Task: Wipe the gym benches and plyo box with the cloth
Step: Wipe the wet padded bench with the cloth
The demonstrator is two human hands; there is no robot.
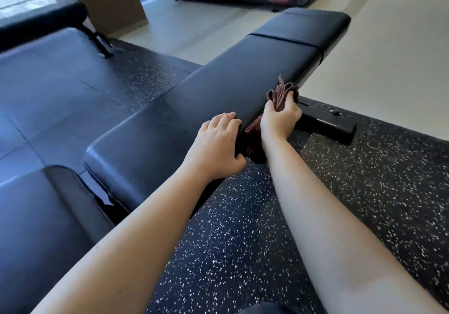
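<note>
- Fingers (294,110) of your right hand (280,119) are curled tight round the cloth (283,93), bunching it against the right side wall of the gym bench (218,90); the folds stick up past the pad's top edge and a tail hangs down beside your wrist
- Held this way, the cloth seems meant for the side wall and corner seam, not the flat top
- Left hand (218,141) rests on the pad's top edge with its fingers (226,118) lying close together and only lightly bent, thumb down the side, probably to steady you; whether the thumb catches the cloth's tail, I cannot tell
- Ahead, the side edge runs free up to the seam of the far pad, so a long stroke has room
- Below your right hand the bench's foot (335,129) juts out over the rubber floor (243,240); mind your knuckles on a low pass
- Another bench (48,75) stands well apart on the left; no plyo box can be made out
</note>
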